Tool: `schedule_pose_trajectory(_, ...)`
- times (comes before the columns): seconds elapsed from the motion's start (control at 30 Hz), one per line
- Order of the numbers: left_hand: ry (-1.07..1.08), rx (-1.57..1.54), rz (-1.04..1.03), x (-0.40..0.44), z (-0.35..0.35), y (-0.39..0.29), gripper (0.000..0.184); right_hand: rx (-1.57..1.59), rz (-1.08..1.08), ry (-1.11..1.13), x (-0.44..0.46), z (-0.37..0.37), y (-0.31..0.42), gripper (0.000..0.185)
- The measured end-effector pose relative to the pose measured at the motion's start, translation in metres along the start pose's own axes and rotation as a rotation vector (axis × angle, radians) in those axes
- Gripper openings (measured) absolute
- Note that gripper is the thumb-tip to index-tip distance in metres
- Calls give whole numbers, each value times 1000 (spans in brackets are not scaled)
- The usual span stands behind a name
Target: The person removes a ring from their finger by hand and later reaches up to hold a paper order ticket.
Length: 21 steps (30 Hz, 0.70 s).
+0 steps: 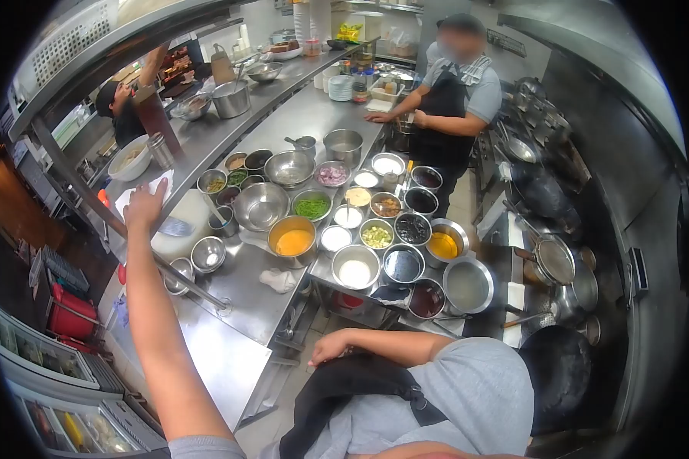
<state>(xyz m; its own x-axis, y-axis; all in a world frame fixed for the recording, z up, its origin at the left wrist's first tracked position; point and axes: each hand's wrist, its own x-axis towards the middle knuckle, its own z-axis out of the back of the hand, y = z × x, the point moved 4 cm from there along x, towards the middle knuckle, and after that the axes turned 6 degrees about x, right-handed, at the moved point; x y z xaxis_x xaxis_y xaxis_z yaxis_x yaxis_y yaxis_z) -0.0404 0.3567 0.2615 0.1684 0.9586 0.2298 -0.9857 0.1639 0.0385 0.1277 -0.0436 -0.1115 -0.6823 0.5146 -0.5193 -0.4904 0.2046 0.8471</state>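
Note:
My left arm reaches up at the left to the steel overshelf, where my left hand (pixel 143 206) is on a white cloth or paper (pixel 155 186), its fingers closed over it. Near that hand are a white bowl (pixel 130 158) and a shaker-like metal container (pixel 160 151). Below it lies a white board (pixel 182 233) with a wide metal blade (pixel 176 227) on it. My right hand (pixel 329 348) hangs in front of my apron, fingers loosely curled, with nothing visible in it. The closest thing to it is the counter edge; a crumpled white cloth (pixel 278 280) lies on the counter beyond.
Several steel bowls and pots of ingredients cover the counter, among them an orange liquid (pixel 292 242) and chopped greens (pixel 311 205). A co-worker (pixel 448 107) stands at the far end; another person (pixel 122 107) is behind the shelf. Woks (pixel 543 195) line the right side.

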Motion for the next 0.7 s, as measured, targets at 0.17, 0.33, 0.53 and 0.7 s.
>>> schedule_pose_trajectory(0.17,-163,-21,-17,1,-6,3,81,-365,262,-66,-22,-1,82,51)
schedule_pose_trajectory(0.33,-296,-96,-54,-18,14,0,74,-383,354,85,-55,-17,139,52)
schedule_pose_trajectory(0.53,-255,-149,-71,-37,29,-12,75,-321,63,296,8,-37,74,51)
schedule_pose_trajectory(0.7,-271,-142,-62,-19,12,0,78,16,-121,369,56,-44,4,53)
